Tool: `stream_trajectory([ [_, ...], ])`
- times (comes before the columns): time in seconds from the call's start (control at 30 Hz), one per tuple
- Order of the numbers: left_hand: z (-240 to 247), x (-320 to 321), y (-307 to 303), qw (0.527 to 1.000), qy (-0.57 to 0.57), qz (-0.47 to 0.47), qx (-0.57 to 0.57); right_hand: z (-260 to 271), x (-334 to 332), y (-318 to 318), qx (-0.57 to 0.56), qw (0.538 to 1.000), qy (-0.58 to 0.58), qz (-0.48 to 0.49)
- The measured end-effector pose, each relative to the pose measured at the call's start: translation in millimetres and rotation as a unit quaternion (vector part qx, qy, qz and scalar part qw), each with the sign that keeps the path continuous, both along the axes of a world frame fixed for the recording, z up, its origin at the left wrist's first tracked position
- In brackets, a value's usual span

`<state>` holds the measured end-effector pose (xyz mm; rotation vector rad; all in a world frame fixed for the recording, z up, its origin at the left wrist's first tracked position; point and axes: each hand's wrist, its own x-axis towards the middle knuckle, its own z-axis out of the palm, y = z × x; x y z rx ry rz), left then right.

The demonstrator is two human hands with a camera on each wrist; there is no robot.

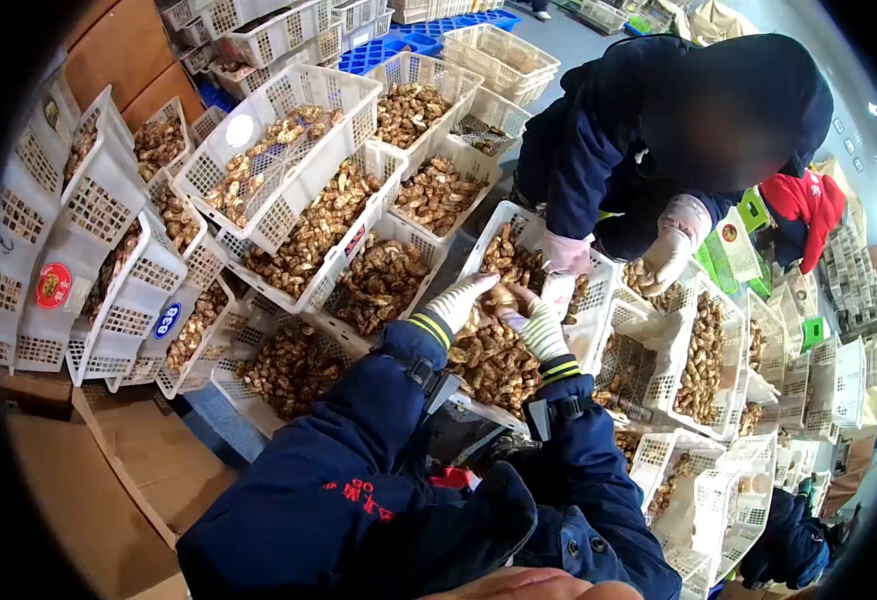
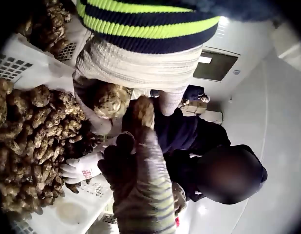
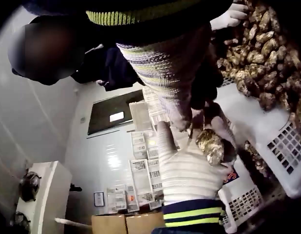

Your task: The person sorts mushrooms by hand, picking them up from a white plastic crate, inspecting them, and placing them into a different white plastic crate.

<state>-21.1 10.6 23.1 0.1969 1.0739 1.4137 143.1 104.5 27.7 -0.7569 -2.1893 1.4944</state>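
Rough brown oysters fill a white plastic crate in front of me. My left hand, in a striped knit glove, grips one oyster between curled fingers and thumb above the pile. The same oyster shows in the right wrist view, by the left palm. Close beside it is my gloved right hand, its thumb raised and dark fingers curled in the left wrist view; I cannot tell whether it holds anything. Heaped oysters lie below both hands.
Across the crate a person in a dark hooded jacket reaches in with a gloved hand. More oyster crates are stacked at left, and others stand at right. An open cardboard box sits at lower left.
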Motion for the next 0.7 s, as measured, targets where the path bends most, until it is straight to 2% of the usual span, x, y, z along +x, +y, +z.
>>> stream_trajectory([
  [0.03,1.9,1.9,-1.8,1.0,-0.014,-0.013,0.015,2.9,-0.9,-3.4,-0.127,0.991,0.021,0.02],
  [0.1,4.1,5.1,-2.8,0.998,-0.027,-0.019,0.058,-9.7,-0.8,1.1,-0.154,0.987,0.043,-0.018],
  [0.13,5.6,6.9,-2.6,0.999,-0.035,0.002,0.008,-15.1,0.0,3.9,-0.167,0.984,0.054,-0.036],
  [0.17,3.5,3.2,-1.9,1.0,-0.023,-0.008,0.01,-15.2,3.9,5.2,-0.099,0.991,-0.016,-0.086],
  [0.2,1.9,-1.1,-1.0,1.0,-0.01,-0.018,0.013,-44.6,9.6,17.2,0.046,0.989,-0.091,-0.11],
  [0.23,23.2,1.5,-6.3,1.0,0.006,-0.009,-0.015,-67.1,15.5,20.9,0.104,0.979,-0.144,-0.099],
  [0.27,21.5,4.9,-4.9,0.999,0.004,0.008,0.031,-85.6,20.7,23.7,0.162,0.963,-0.197,-0.088],
  [0.33,20.4,9.0,-0.3,1.0,-0.006,0.024,0.017,-117.2,13.0,26.4,0.159,0.916,-0.366,-0.035],
  [0.37,16.9,6.7,0.0,0.999,0.017,-0.002,0.028,-121.5,6.3,23.2,0.146,0.907,-0.395,-0.02],
  [0.4,10.7,8.6,2.5,1.0,-0.005,0.013,0.011,-157.8,7.4,29.7,0.205,0.902,-0.38,-0.013],
  [0.47,11.1,8.3,-0.3,0.999,0.004,0.025,0.03,-167.6,4.0,31.9,0.185,0.896,-0.403,0.023],
  [0.5,16.4,8.2,-0.7,0.999,0.038,0.03,0.019,-171.1,0.2,35.7,0.211,0.873,-0.438,0.052],
  [0.53,6.1,6.8,4.1,0.999,-0.005,0.037,-0.005,-175.3,0.3,36.8,0.219,0.857,-0.463,0.055],
  [0.6,-7.9,0.7,5.4,0.997,-0.004,0.009,0.072,-184.5,2.6,37.6,0.26,0.851,-0.451,0.07],
  [0.7,-9.0,6.1,5.4,0.996,0.002,0.062,0.067,-178.8,9.2,43.0,0.192,0.835,-0.516,0.024],
])
